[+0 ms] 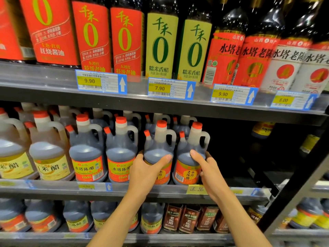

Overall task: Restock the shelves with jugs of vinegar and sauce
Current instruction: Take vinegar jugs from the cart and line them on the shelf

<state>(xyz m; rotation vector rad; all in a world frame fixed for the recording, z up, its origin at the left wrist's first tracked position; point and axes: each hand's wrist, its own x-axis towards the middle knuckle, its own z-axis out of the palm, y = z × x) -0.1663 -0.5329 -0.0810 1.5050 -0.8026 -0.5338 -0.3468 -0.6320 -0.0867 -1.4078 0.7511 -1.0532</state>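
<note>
- Gripping a dark jug (158,154) at the middle shelf's (160,190) front edge, the left hand (148,168) has its thumb across the jug's shoulder and its fingers curled round the far left side, mostly hidden.
- The right hand (204,166) grips the next jug (190,157), the last one toward the shelf's right end; thumb on the front shoulder, fingers wrapped round the right side, their tips out of sight.
- Both jugs stand upright, side by side, at the front edge; the left hand covers most of the left jug's label, and the right hand hides the right edge of the other label.
- Left of them stand two more dark jugs (105,154), then pale jugs (48,155) cut off at the left border.
- Rows behind are dim; only caps and handles show.
- Right of the held jugs the middle shelf is an open dark bay back to the rear, with a yellow-labelled jug (263,129) half hidden under the upper shelf's edge.
- A dark post (292,191) slants across the right side, closing off that bay.
- Top-shelf bottles (162,45) are cut at the neck; price tags (101,83) line that edge, small print unreadable.
- The bottom shelf's jugs (78,216) are blurred, partly behind the forearms.
</note>
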